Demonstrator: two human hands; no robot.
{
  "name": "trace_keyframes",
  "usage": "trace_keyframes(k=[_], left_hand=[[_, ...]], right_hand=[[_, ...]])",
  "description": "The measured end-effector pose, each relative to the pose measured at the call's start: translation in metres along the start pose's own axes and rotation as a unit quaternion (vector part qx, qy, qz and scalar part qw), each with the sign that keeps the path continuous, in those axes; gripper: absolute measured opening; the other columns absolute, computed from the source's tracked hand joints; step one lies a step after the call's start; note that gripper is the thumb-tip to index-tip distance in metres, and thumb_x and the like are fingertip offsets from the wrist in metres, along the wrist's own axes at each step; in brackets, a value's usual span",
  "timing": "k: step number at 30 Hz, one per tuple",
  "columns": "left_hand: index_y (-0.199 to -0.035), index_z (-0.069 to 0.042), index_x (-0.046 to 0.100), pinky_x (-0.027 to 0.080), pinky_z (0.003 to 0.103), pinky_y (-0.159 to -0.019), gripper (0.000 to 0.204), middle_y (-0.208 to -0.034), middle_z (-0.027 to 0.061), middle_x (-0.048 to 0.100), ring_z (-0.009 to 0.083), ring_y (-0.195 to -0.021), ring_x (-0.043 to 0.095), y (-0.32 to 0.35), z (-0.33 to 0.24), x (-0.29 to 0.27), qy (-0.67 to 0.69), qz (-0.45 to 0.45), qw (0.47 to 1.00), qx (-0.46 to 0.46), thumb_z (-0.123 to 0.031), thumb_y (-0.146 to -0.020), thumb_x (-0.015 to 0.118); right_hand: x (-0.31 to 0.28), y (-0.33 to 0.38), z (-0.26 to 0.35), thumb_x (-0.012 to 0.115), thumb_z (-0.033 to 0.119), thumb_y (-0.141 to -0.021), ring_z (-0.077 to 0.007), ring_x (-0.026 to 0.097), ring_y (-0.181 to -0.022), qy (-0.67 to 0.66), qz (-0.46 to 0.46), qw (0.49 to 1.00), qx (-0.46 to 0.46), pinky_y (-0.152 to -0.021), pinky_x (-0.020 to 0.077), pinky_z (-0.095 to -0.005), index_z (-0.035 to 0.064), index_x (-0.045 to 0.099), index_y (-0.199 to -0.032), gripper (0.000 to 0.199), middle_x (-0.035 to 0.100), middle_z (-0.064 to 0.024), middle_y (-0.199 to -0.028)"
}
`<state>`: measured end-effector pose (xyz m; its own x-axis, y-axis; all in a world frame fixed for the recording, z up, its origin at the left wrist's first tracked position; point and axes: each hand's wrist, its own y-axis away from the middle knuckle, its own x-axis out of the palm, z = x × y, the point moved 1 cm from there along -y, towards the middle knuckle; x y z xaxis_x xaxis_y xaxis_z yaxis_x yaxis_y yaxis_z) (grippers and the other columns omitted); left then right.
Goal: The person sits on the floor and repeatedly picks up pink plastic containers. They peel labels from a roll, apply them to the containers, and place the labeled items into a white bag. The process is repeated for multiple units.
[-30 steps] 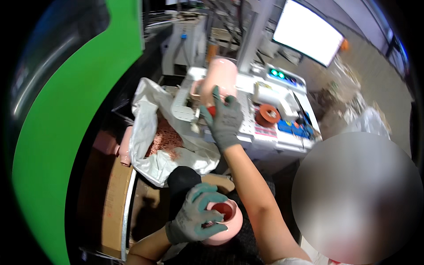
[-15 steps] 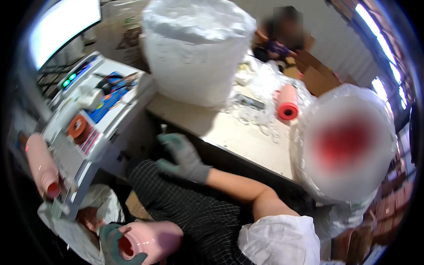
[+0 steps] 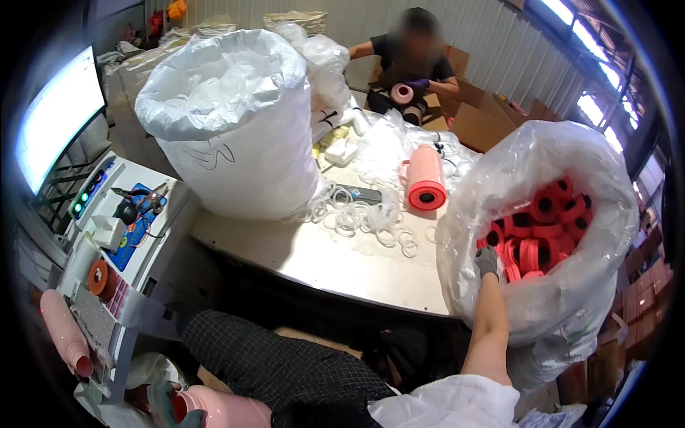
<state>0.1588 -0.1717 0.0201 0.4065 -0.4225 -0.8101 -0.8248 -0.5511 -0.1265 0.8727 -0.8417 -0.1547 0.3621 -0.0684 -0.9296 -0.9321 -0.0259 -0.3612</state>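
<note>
While left hand (image 3: 170,406) grips pink bottle (image 3: 232,409) | right hand (image 3: 487,262) outstretched | inside bag (image 3: 549,310)

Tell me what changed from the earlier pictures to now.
The right hand came away from the pink bottle at the white workstation and moved right, to the red rings in the clear bag. The view swung right too. The left hand still holds its pink container.

Overexposed monitor (image 3: 61,121); glare at upper right; dark fisheye rim
</note>
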Motion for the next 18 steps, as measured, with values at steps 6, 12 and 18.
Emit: trace_keyframes(k=[6, 12, 18], left_hand=[[-0.137, 0.003, 0.055, 0.042, 0.051, -0.110, 0.074, -0.137, 0.0265, 0.056, 0.0430, -0.129, 0.052, 0.006, -0.018, -0.011, -0.038, -0.004, 0.999, -0.027, -0.028, -0.080, 0.090], [-0.136, 0.001, 0.056, 0.048, 0.049, -0.104, 0.061, -0.135, 0.0230, 0.059, 0.0405, -0.126, 0.055, 0.009, -0.001, -0.005, -0.047, -0.055, 0.997, 0.018, -0.026, -0.088, 0.081], [-0.134, -0.002, 0.057, 0.049, 0.039, -0.103, 0.042, -0.128, 0.0122, 0.062, 0.0263, -0.118, 0.059, 0.094, 0.073, -0.016, 0.061, -0.343, 0.920, -0.178, -0.028, -0.101, 0.060]], right_hand=[[-0.099, 0.031, 0.144, 0.080, 0.023, -0.082, -0.0350, 0.063, -0.104, -0.067, -0.145, 0.972, 0.171, -0.087, 0.0523, -0.0480, 0.0096, 0.060, -0.103, 0.032, 0.061, -0.0136, -0.103], [-0.193, 0.081, 0.250, 0.082, 0.017, -0.089, -0.0162, 0.055, -0.082, -0.516, -0.293, 0.798, -0.110, -0.071, 0.0462, -0.0329, 0.0095, 0.046, -0.099, 0.038, 0.044, -0.0015, -0.090], [-0.155, 0.300, 0.501, 0.062, 0.021, -0.104, -0.0205, 0.063, -0.116, -0.735, 0.541, 0.407, -0.035, -0.103, 0.0492, -0.0341, 0.0034, 0.062, -0.131, 0.033, 0.067, -0.0107, -0.126]])
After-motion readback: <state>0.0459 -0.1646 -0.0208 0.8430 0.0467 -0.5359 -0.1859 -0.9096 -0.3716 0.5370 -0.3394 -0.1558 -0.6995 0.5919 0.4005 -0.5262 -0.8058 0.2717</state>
